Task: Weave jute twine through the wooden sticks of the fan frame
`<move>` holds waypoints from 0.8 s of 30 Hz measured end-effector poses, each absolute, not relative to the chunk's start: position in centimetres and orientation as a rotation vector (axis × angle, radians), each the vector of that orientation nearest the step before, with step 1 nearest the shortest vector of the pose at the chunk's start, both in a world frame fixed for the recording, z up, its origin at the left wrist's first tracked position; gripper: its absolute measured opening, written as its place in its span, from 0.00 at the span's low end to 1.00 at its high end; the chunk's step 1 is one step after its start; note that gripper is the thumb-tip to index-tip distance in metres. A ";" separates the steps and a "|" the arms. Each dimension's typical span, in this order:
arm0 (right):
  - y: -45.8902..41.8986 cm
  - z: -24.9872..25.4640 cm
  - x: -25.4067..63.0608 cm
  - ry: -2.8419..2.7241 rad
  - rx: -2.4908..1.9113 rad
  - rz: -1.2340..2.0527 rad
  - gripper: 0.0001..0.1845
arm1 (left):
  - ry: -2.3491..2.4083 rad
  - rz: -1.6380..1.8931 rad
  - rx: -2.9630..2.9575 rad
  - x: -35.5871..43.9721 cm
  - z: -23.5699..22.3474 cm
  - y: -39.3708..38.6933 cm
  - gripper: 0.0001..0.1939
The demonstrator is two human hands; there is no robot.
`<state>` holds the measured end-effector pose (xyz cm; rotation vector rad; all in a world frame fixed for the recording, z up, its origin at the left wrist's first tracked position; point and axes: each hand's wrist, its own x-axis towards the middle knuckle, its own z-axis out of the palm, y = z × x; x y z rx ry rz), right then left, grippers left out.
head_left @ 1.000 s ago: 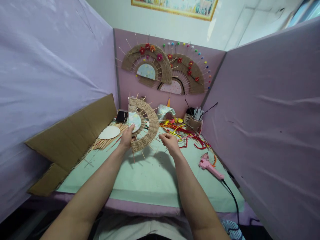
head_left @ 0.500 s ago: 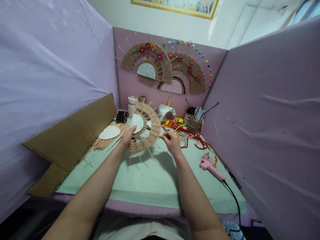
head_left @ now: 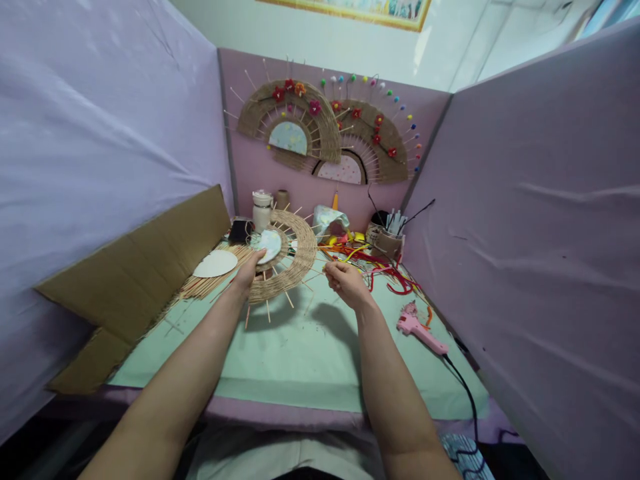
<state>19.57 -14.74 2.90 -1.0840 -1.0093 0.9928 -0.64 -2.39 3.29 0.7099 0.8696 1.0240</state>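
My left hand (head_left: pixel 246 275) grips a half-round fan woven of twine over thin wooden sticks (head_left: pixel 303 250), thumb on its pale patterned centre (head_left: pixel 270 247). The fan is held tilted above the table, its stick ends poking out past the woven band. Close to the band's right edge, my right hand (head_left: pixel 346 281) is closed in a pinch. A thin pale line runs from the rim towards these fingertips; whether it is a stick or a strand of twine I cannot tell.
A pink glue gun (head_left: pixel 420 333) with a black cord lies at right. Red and yellow pipe cleaners (head_left: pixel 393 277), a white tumbler (head_left: pixel 262 212), a white oval (head_left: pixel 215 264), loose sticks (head_left: pixel 207 288) and cardboard (head_left: pixel 145 267) surround the work. Two decorated fans (head_left: pixel 320 143) hang behind.
The fan has been turned and tipped flatter, uncovering the tumbler behind it. My right hand stays by its right edge, its fingers now curled in more. The view has shifted slightly.
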 end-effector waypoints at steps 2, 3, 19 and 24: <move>-14.9 3.0 19.6 -0.997 -1.000 1.076 0.16 | 0.865 1.032 0.713 -0.7 3.2 -2.3 0.10; -14.9 3.0 19.6 -1.000 -0.971 1.102 0.15 | 0.843 1.035 0.704 -0.7 3.2 -2.2 0.11; -13.9 2.4 18.5 -1.079 -1.236 0.615 0.15 | 0.719 0.993 0.774 -0.6 2.0 -1.4 0.12; -14.0 2.4 18.6 -1.105 -1.253 0.531 0.14 | 0.722 1.003 0.815 -0.8 1.9 -1.1 0.12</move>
